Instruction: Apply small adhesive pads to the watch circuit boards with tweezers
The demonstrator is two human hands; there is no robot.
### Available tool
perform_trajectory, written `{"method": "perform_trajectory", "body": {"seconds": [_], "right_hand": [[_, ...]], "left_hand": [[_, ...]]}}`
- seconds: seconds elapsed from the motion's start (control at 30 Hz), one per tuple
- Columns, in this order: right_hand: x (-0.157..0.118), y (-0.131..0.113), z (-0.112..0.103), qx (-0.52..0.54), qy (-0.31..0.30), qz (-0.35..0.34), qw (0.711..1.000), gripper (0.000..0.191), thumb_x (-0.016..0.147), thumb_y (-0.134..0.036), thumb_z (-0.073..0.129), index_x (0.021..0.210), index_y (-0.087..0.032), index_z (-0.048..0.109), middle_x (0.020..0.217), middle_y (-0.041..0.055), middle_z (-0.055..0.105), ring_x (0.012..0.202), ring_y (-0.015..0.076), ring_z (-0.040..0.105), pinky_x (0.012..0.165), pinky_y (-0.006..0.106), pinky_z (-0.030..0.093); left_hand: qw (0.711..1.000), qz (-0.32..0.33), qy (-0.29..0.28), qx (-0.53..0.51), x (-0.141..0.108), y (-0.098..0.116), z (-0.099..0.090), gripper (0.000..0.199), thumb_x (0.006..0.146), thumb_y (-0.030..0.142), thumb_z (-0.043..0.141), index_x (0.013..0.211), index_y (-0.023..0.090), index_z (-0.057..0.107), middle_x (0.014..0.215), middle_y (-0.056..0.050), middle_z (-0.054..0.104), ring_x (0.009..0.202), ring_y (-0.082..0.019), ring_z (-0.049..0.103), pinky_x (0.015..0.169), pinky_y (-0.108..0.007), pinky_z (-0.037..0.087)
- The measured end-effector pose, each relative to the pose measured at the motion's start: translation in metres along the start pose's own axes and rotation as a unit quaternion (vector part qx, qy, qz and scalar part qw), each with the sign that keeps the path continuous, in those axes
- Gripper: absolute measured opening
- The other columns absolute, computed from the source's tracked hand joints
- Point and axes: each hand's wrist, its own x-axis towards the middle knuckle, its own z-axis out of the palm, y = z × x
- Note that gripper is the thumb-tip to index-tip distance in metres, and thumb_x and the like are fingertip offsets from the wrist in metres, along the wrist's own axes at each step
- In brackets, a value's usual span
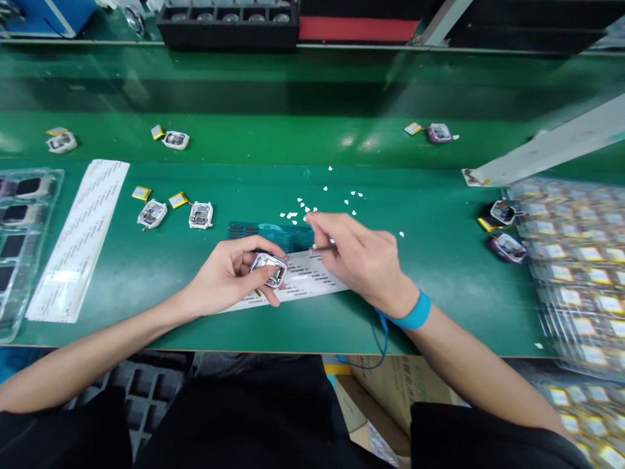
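Observation:
My left hand (232,273) is closed around an opened smartwatch case (269,270) with its circuit board facing up; the thumb presses on the inside. To its right, my right hand (359,257) is closed, with a slim dark tool (323,249) sticking out toward the watch case. Its exact kind is hard to make out. At the raised fingertips there is a small white piece, too small to tell if it is held. Beneath both hands lies a printed white strip (312,277), and behind it a dark green sheet (273,233). Small white stickers (291,215) are scattered beyond.
Several opened watch cases (200,215) with yellow-edged batteries (178,199) lie about the green bench. Another printed strip (81,234) and a clear tray (29,172) of watch fronts stand left. Stacked battery trays (547,286) occupy the right. A blue cord (385,335) hangs from my right wristband.

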Motion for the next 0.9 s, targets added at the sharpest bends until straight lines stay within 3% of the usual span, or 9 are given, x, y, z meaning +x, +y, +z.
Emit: {"method": "perform_trajectory", "body": {"seconds": [0.1,0.2,0.33,0.53,0.73,0.9], "right_hand": [[0.003,0.003,0.003,-0.028,-0.012,0.060,0.998,0.033,0.093,-0.004,0.046,0.119,-0.014,0.064,0.105,0.0041,0.077,0.080,0.0115,0.074,0.051,0.020,0.049],[0.002,0.002,-0.001,0.030,-0.034,-0.009,0.999,0.039,0.093,-0.003,0.046,0.126,-0.015,0.061,0.118,0.0045,0.075,0.093,0.0122,0.074,0.059,0.019,0.054],[0.000,-0.002,-0.008,0.064,-0.074,-0.111,0.989,0.036,0.098,-0.006,0.043,0.126,-0.017,0.063,0.120,0.0029,0.074,0.087,0.0111,0.075,0.053,0.018,0.052],[0.000,-0.004,-0.011,0.077,-0.070,-0.136,0.985,0.028,0.101,-0.009,0.043,0.114,-0.009,0.068,0.114,0.0091,0.076,0.083,0.0153,0.075,0.052,0.023,0.053],[-0.003,-0.010,-0.006,0.108,-0.086,-0.131,0.982,0.024,0.099,-0.016,0.054,0.119,-0.011,0.067,0.110,0.0095,0.076,0.081,0.0160,0.075,0.058,0.024,0.056],[-0.003,-0.018,-0.001,0.072,-0.059,-0.124,0.988,0.025,0.102,-0.016,0.046,0.115,-0.007,0.066,0.101,0.0084,0.078,0.074,0.0140,0.073,0.053,0.024,0.055]], "left_hand": [[1.000,-0.010,0.008,0.006,0.001,0.000,-0.001,0.019,0.089,0.023,0.071,0.103,0.015,0.061,0.072,-0.003,0.073,0.056,-0.022,0.076,0.045,-0.023,0.059],[1.000,-0.013,0.015,0.009,0.001,0.000,-0.003,0.018,0.089,0.021,0.069,0.103,0.015,0.059,0.070,-0.002,0.072,0.055,-0.022,0.075,0.046,-0.023,0.059],[1.000,-0.013,0.021,0.003,0.001,0.000,-0.004,0.015,0.090,0.019,0.067,0.101,0.017,0.058,0.064,0.002,0.067,0.054,-0.022,0.075,0.046,-0.022,0.058],[0.999,0.002,0.045,0.015,0.000,-0.003,0.000,0.018,0.088,0.017,0.067,0.102,0.018,0.056,0.066,0.002,0.067,0.057,-0.023,0.076,0.046,-0.022,0.059],[0.995,0.032,0.095,0.024,-0.004,-0.012,0.009,0.018,0.089,0.020,0.066,0.102,0.019,0.054,0.072,-0.002,0.073,0.060,-0.021,0.076,0.053,-0.026,0.063],[0.973,0.077,0.160,0.147,-0.011,-0.014,0.016,0.017,0.087,0.016,0.067,0.099,0.018,0.056,0.066,0.001,0.071,0.058,-0.014,0.072,0.052,-0.019,0.057]]}}
